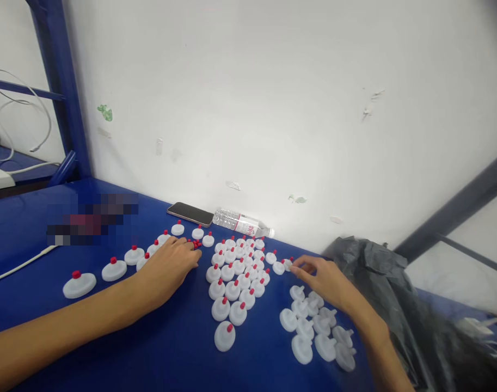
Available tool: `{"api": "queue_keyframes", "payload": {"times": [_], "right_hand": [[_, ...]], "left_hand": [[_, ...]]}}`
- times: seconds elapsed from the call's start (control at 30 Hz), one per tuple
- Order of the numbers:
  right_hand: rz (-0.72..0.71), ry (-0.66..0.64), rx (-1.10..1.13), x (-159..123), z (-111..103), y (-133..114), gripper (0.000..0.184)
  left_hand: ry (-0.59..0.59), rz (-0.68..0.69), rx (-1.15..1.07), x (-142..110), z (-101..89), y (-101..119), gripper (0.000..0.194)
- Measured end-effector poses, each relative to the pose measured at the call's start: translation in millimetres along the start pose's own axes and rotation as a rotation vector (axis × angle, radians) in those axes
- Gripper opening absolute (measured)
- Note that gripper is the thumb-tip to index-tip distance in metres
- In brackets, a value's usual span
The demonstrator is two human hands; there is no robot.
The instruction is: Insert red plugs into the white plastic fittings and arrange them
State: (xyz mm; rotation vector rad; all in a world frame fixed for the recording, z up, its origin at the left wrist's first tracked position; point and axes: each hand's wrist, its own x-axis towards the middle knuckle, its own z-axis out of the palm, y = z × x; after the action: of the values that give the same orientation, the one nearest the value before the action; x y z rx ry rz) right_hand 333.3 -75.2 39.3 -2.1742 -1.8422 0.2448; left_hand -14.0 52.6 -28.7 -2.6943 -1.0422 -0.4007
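Observation:
My left hand [172, 264] reaches over a small pile of loose red tip caps [196, 244]. Its fingers are bent down at the pile, and what they grip, if anything, is hidden. On the right, the thumb and forefinger of my right hand [319, 276] close at the edge of a white round nozzle lid [288, 265] with a red tip. Between the hands stands a dense cluster of white lids [232, 291] with red tips. Below my right hand lies a group of white lids [305, 328] without red tips, several of them tilted.
A row of larger-looking red-tipped lids [80, 286] runs along the left. A phone [190, 213] and a clear bottle [243, 222] lie against the wall. A dark plastic bag [382, 294] bulges at the right. A white cable [23, 265] crosses the blue table [158, 348].

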Motion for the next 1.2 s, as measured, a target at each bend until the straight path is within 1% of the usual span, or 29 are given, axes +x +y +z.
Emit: {"api": "queue_keyframes", "payload": {"times": [0.13, 0.2, 0.27, 0.37, 0.47, 0.67, 0.8, 0.87, 0.9, 0.97, 1.07, 1.13, 1.2], "right_hand": [[0.012, -0.143, 0.036, -4, -2, 9, 0.037], [0.015, -0.191, 0.047, -5, 0, 15, 0.039], [0.008, -0.213, 0.049, -5, 3, 19, 0.037], [-0.004, -0.21, 0.031, -7, 6, 19, 0.03], [-0.007, -0.2, 0.002, -7, 7, 16, 0.025], [-0.049, -0.147, -0.044, -4, 11, 6, 0.016], [-0.101, -0.109, -0.033, -3, 12, 0, 0.018], [-0.121, -0.075, -0.019, -2, 11, -2, 0.022], [-0.13, -0.051, -0.012, -2, 11, -4, 0.025], [-0.148, 0.004, 0.0, -2, 9, -6, 0.03], [-0.178, 0.084, 0.013, -2, 6, -12, 0.032], [-0.203, 0.12, 0.022, -3, 6, -17, 0.029], [-0.222, 0.146, 0.029, -3, 7, -23, 0.026]], "left_hand": [[0.028, 0.014, -0.002, 0, -2.8, 2, 0.013], [0.036, 0.025, -0.01, 0, -6.1, 5, 0.017], [0.042, 0.041, -0.021, 0, -9.9, 9, 0.02], [0.049, 0.065, -0.035, -2, -13.7, 16, 0.022], [0.059, 0.083, -0.053, -5, -13.5, 21, 0.022], [0.093, 0.093, -0.091, -7, -12.8, 25, 0.019], [0.132, 0.097, -0.113, -7, -17.4, 25, 0.018], [0.155, 0.104, -0.126, -6, -21.9, 27, 0.019], [0.186, 0.121, -0.144, -6, -24.9, 29, 0.018], [0.296, 0.198, -0.215, -6, -31.9, 33, 0.017], [0.495, 0.385, -0.331, -8, -42.6, 41, 0.013], [0.549, 0.516, -0.357, -13, -47.6, 47, 0.018], [0.564, 0.638, -0.352, -19, -50.3, 52, 0.024]]}}
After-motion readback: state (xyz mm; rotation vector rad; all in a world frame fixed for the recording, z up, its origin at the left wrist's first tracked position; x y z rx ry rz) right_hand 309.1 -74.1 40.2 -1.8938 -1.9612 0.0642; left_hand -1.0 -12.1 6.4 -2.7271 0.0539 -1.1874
